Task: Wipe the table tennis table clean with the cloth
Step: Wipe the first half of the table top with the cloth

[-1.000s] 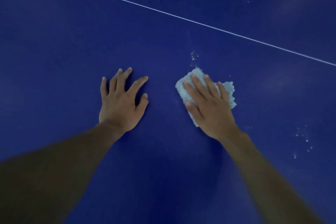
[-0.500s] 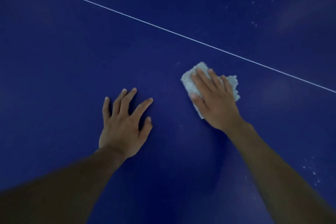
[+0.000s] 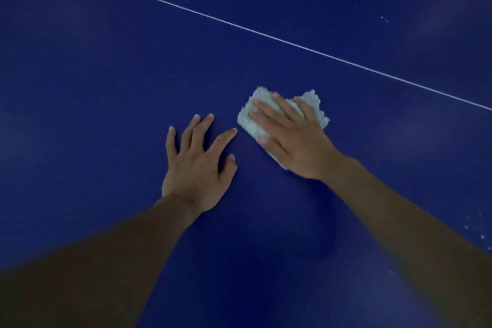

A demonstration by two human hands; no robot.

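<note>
The dark blue table tennis table [image 3: 106, 88] fills the view, crossed by a thin white line [image 3: 239, 25]. A small pale grey cloth [image 3: 249, 120], folded, lies on it near the middle. My right hand [image 3: 295, 141] presses flat on the cloth with straight fingers, covering most of it. My left hand [image 3: 198, 165] rests flat on the bare table just left of the cloth, fingers spread; its index fingertip almost reaches the cloth's edge.
Small white specks [image 3: 384, 0] dot the surface at the upper right beyond the white line. More white specks [image 3: 476, 231] sit near the right edge of the view, beside my right forearm.
My right hand slid the cloth away from me over the specks that lay in front of it, then left toward my left hand. The view shifted; my left hand stayed flat on the table.
</note>
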